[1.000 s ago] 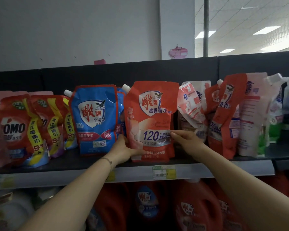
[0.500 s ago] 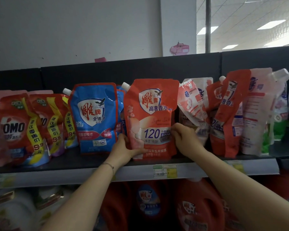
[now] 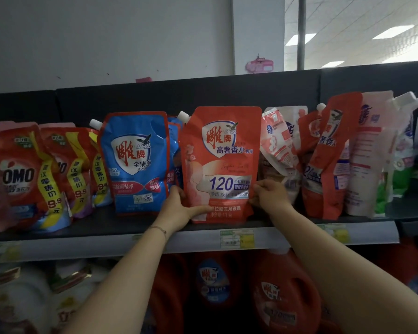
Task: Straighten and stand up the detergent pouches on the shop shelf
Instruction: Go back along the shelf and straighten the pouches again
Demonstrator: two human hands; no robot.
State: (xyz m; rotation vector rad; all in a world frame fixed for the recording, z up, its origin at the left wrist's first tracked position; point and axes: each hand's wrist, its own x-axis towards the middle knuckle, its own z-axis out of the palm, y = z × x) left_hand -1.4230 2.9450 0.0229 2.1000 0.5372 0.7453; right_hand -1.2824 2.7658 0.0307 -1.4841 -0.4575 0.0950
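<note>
A red detergent pouch (image 3: 221, 153) marked "120" stands upright at the middle of the shop shelf (image 3: 198, 244). My left hand (image 3: 179, 206) grips its lower left edge, thumb across the front. My right hand (image 3: 268, 195) grips its right edge, fingers curled round it. A blue pouch (image 3: 134, 162) stands upright just to the left. Further left, several red OMO pouches (image 3: 22, 177) lean. To the right, a pink-white pouch (image 3: 279, 143) slumps and a red pouch (image 3: 328, 160) tilts.
More pale pouches (image 3: 369, 153) lean at the far right. Large red detergent jugs (image 3: 282, 292) fill the shelf below. A dark back panel (image 3: 203, 95) rises behind the pouches. Price tags (image 3: 237, 238) sit on the shelf's front strip.
My right hand moved from the pouch's front to its right edge and now curls round it. The pouch stands a little straighter. My left hand keeps its hold.
</note>
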